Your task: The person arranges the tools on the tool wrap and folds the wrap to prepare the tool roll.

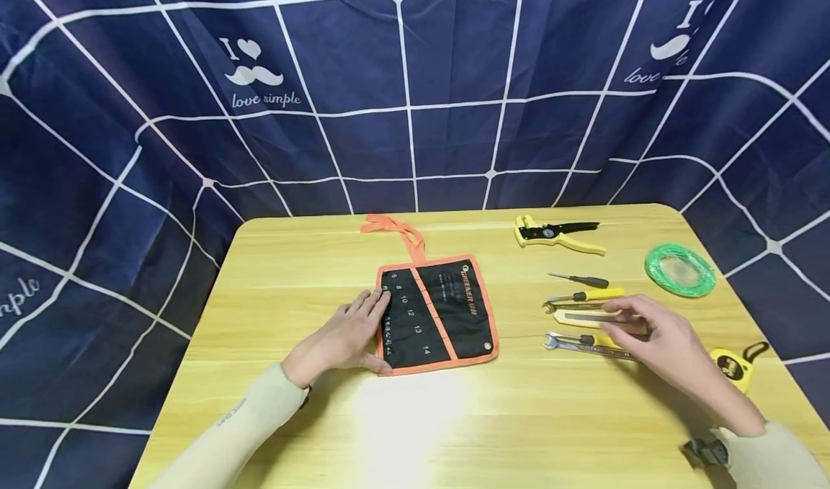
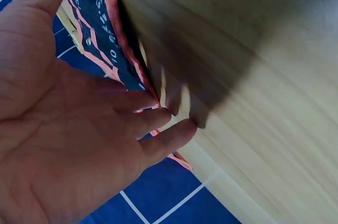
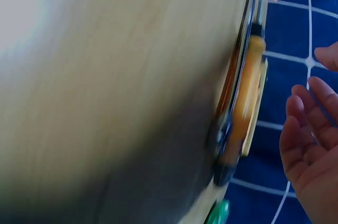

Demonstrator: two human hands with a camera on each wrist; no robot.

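A black tool roll (image 1: 415,316) with orange edging and numbered pockets lies unrolled on the table. My left hand (image 1: 346,336) rests along its left edge, fingers nearly straight on the cloth; its palm (image 2: 63,129) fills the left wrist view. My right hand (image 1: 655,334) hovers over a group of tools with fingers loosely bent, and in the right wrist view nothing sits between thumb and fingers. Beneath and beside it lie a cream utility knife (image 1: 573,319), a yellow-handled screwdriver (image 1: 603,294), an open-end wrench (image 1: 570,344) and another yellow-handled tool (image 3: 247,86).
Yellow-and-black wire strippers (image 1: 545,234) lie at the back right, with a small black screwdriver (image 1: 586,281) in front. Farther right are a coil of green wire (image 1: 655,271) and a yellow tape measure (image 1: 742,377). Orange ties (image 1: 411,238) trail behind the roll. A dark blue cloth (image 1: 454,143) surrounds the table.
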